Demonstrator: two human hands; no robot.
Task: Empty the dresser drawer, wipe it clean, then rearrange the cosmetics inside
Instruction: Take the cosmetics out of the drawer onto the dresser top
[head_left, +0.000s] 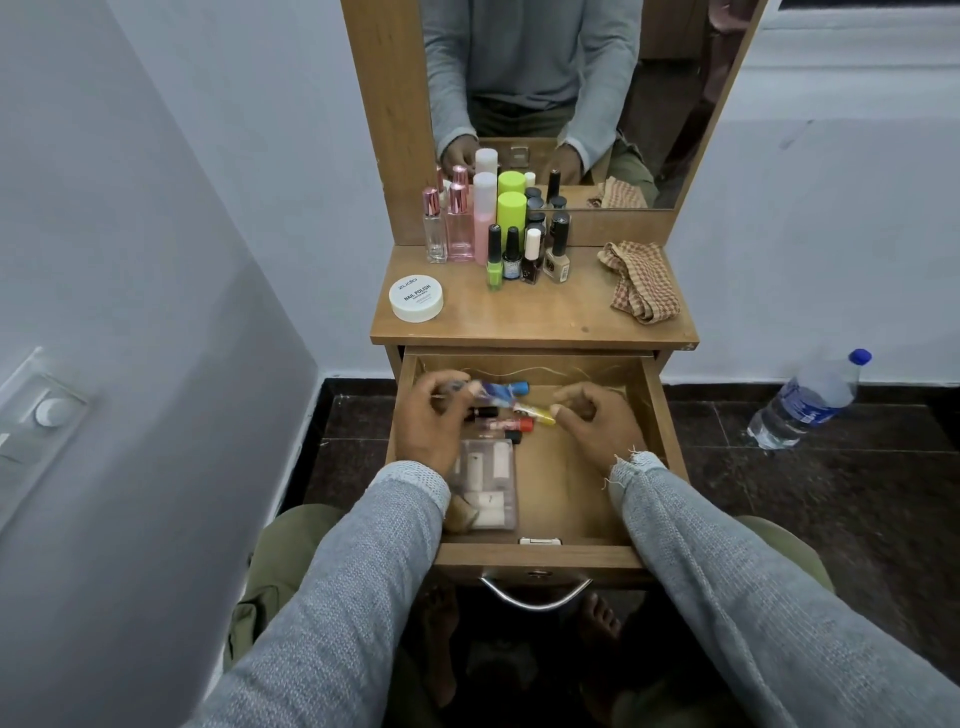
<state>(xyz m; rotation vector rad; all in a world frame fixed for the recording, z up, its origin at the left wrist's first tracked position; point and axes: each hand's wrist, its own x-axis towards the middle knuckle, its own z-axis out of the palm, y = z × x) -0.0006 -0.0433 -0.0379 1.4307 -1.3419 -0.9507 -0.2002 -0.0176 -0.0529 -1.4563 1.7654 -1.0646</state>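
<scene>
The drawer (655, 415) stood pulled out under the tabletop (535, 317), with small cosmetic tubes (524, 422) lying loose near its back and a clear plastic box (491, 483) of pale sticks at its front left. The left hand (431, 423) reached over the tubes, its fingers curled round a few blurred ones. The right hand (597, 421) hovered just beside them, fingers loosely bent and holding nothing, its thumb near a yellow tube (540, 414). On the tabletop stood nail polish bottles (530, 254), perfume bottles (449, 228), a white jar (416, 298) and a checked cloth (641, 280), all before the mirror (670, 104). A water bottle (805, 405) lay on the dark floor (857, 519) to the right
</scene>
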